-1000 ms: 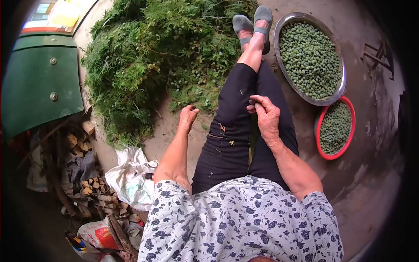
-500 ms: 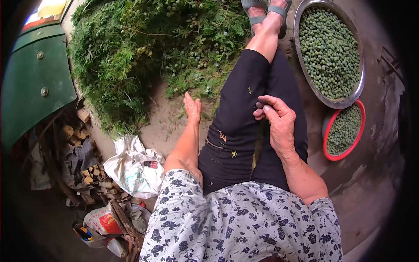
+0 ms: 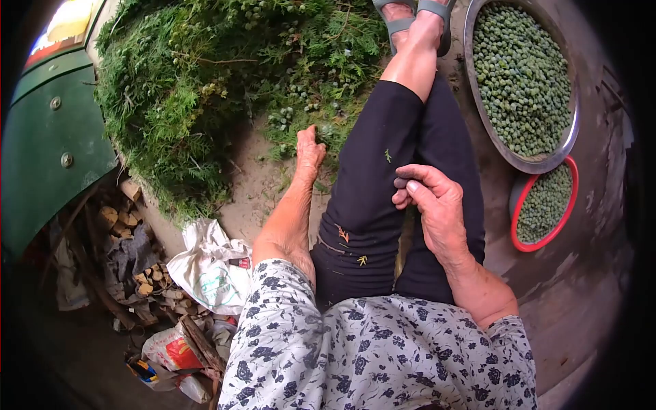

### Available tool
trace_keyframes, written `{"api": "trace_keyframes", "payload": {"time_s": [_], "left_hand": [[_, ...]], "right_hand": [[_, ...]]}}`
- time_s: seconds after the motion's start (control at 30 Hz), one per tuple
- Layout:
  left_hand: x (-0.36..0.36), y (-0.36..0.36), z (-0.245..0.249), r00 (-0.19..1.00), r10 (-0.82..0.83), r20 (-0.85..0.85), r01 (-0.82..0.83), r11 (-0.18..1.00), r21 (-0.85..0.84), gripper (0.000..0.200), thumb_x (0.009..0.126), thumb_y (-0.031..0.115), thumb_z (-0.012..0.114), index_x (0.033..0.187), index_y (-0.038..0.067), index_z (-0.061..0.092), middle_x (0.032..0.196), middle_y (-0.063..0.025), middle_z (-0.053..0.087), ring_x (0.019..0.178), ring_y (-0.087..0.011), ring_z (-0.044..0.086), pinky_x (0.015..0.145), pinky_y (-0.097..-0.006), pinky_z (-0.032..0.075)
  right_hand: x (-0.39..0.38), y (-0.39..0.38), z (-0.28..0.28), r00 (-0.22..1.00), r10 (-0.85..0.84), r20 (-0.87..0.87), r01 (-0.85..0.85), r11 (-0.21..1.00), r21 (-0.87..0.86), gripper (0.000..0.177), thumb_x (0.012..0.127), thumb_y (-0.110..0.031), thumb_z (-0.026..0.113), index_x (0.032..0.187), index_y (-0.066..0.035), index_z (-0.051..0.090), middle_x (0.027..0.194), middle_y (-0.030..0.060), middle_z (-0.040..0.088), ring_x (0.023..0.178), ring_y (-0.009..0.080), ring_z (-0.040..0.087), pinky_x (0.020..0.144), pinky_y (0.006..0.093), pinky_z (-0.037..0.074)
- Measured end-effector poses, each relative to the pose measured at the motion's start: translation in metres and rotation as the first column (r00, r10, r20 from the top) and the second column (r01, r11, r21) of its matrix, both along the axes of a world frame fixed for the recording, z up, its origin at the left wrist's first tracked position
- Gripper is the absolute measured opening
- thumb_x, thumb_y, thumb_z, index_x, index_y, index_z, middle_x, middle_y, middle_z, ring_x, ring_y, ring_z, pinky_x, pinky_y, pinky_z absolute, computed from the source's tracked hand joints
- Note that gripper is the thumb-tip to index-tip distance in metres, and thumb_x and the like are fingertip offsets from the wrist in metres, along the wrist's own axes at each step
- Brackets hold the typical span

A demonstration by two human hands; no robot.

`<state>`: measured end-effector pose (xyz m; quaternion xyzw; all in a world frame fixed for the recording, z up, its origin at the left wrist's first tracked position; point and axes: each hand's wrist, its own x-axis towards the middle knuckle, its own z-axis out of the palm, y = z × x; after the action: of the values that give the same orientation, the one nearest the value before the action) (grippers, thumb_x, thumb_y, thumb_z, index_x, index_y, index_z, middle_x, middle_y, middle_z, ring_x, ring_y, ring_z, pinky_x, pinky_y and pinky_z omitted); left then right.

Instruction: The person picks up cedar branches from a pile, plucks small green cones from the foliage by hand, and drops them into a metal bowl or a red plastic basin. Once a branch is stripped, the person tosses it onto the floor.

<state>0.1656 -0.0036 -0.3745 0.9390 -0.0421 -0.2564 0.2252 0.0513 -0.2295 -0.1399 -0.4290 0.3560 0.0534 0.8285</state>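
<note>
My left hand [image 3: 311, 152] reaches down to the near edge of a big heap of green cypress-like branches [image 3: 178, 116]. Its fingers are curled in among the loose sprigs, and what they grip, if anything, is hidden. Over my lap, my right hand [image 3: 437, 205] is closed, thumb against forefinger, with dark stained fingertips. I cannot make out whether something small lies in that pinch. Small round green cones [image 3: 280, 117] show among the branches just beyond my left hand. Bits of sprig lie on my dark trousers [image 3: 372, 178].
On the right stand a large metal basin [image 3: 574, 130] heaped with green cones and a smaller red-rimmed basin [image 3: 575, 205], also filled. A white sack [image 3: 212, 270] lies left of me, near cut firewood [image 3: 154, 280] and a green panel [image 3: 55, 137].
My left hand has moved slightly up and right to the sprigs, its outstretched fingers now curled. My right hand has dropped slightly over my lap, still pinched. The view has shifted a little.
</note>
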Motion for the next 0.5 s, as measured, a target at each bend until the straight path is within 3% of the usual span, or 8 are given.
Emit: {"api": "trace_keyframes", "payload": {"time_s": [0.03, 0.1, 0.23, 0.3, 0.33, 0.4, 0.43, 0.5], "left_hand": [[-0.005, -0.003, 0.007, 0.998, 0.054, 0.022, -0.048, 0.976, -0.212, 0.053, 0.064, -0.004, 0.054, 0.116, 0.007, 0.049, 0.106, -0.0211, 0.046, 0.098, -0.0384, 0.049, 0.084, -0.0397, 0.042], [-0.013, -0.015, 0.027, 0.953, 0.184, 0.241, -0.091, 0.932, -0.350, 0.050, 0.063, -0.005, 0.053, 0.112, 0.005, 0.050, 0.101, -0.0190, 0.049, 0.095, -0.0365, 0.050, 0.082, -0.0384, 0.043], [-0.034, 0.030, -0.034, 0.921, 0.355, 0.158, -0.316, 0.921, -0.230, 0.048, 0.065, -0.005, 0.052, 0.113, 0.003, 0.048, 0.099, -0.0172, 0.052, 0.089, -0.0347, 0.055, 0.079, -0.0369, 0.044], [-0.033, 0.048, -0.067, 0.663, 0.746, 0.062, -0.747, 0.664, 0.008, 0.052, 0.070, -0.003, 0.050, 0.120, 0.003, 0.039, 0.099, -0.0157, 0.055, 0.080, -0.0317, 0.060, 0.068, -0.0367, 0.048], [-0.033, 0.052, -0.067, 0.662, 0.747, 0.061, -0.749, 0.663, 0.010, 0.052, 0.070, -0.003, 0.050, 0.120, 0.003, 0.039, 0.099, -0.0157, 0.055, 0.080, -0.0317, 0.060, 0.068, -0.0367, 0.048], [-0.020, 0.036, -0.022, 0.316, 0.911, -0.266, -0.931, 0.243, -0.273, 0.055, 0.077, 0.001, 0.052, 0.127, 0.005, 0.028, 0.103, -0.0174, 0.054, 0.072, -0.0309, 0.062, 0.055, -0.0367, 0.049], [-0.014, 0.035, -0.015, 0.316, 0.911, -0.267, -0.931, 0.243, -0.272, 0.055, 0.077, 0.001, 0.052, 0.127, 0.005, 0.028, 0.103, -0.0174, 0.054, 0.072, -0.0309, 0.062, 0.055, -0.0367, 0.049], [-0.001, 0.038, -0.008, 0.108, 0.832, -0.544, -0.956, -0.062, -0.286, 0.060, 0.081, 0.005, 0.055, 0.130, 0.007, 0.020, 0.102, -0.0184, 0.053, 0.066, -0.0276, 0.061, 0.046, -0.0342, 0.046]], "right_hand": [[0.000, 0.000, 0.000, 1.000, -0.005, 0.003, 0.005, 1.000, 0.006, 0.020, 0.086, 0.000, 0.048, 0.102, 0.005, 0.059, 0.084, 0.0094, 0.062, 0.070, 0.0116, 0.060, 0.063, 0.0229, 0.049], [-0.001, -0.002, -0.001, 1.000, -0.008, 0.008, 0.008, 1.000, 0.010, 0.020, 0.086, -0.001, 0.048, 0.102, 0.005, 0.059, 0.085, 0.0093, 0.061, 0.070, 0.0114, 0.060, 0.063, 0.0226, 0.048], [-0.001, -0.001, -0.002, 1.000, -0.001, 0.010, 0.001, 1.000, 0.006, 0.020, 0.086, -0.001, 0.048, 0.103, 0.004, 0.058, 0.085, 0.0091, 0.061, 0.070, 0.0108, 0.059, 0.062, 0.0218, 0.048], [0.000, -0.001, -0.003, 1.000, -0.005, 0.007, 0.005, 1.000, 0.017, 0.020, 0.086, -0.001, 0.048, 0.103, 0.004, 0.058, 0.086, 0.0091, 0.061, 0.070, 0.0106, 0.059, 0.062, 0.0217, 0.048], [0.000, -0.001, -0.003, 1.000, -0.008, 0.000, 0.008, 1.000, 0.026, 0.021, 0.086, -0.001, 0.048, 0.103, 0.005, 0.058, 0.086, 0.0091, 0.061, 0.069, 0.0106, 0.059, 0.062, 0.0218, 0.047], [0.001, -0.003, -0.003, 1.000, -0.012, -0.009, 0.012, 0.999, 0.034, 0.021, 0.086, -0.001, 0.047, 0.103, 0.005, 0.058, 0.086, 0.0091, 0.061, 0.069, 0.0105, 0.059, 0.061, 0.0219, 0.047], [0.002, -0.004, -0.003, 1.000, -0.008, -0.010, 0.009, 0.999, 0.039, 0.021, 0.086, -0.001, 0.048, 0.103, 0.005, 0.058, 0.086, 0.0091, 0.061, 0.069, 0.0106, 0.059, 0.061, 0.0221, 0.047], [0.002, -0.002, -0.001, 1.000, -0.008, -0.013, 0.008, 0.999, 0.043, 0.021, 0.086, -0.001, 0.048, 0.103, 0.005, 0.058, 0.086, 0.0091, 0.061, 0.069, 0.0107, 0.059, 0.061, 0.0222, 0.047]]}}
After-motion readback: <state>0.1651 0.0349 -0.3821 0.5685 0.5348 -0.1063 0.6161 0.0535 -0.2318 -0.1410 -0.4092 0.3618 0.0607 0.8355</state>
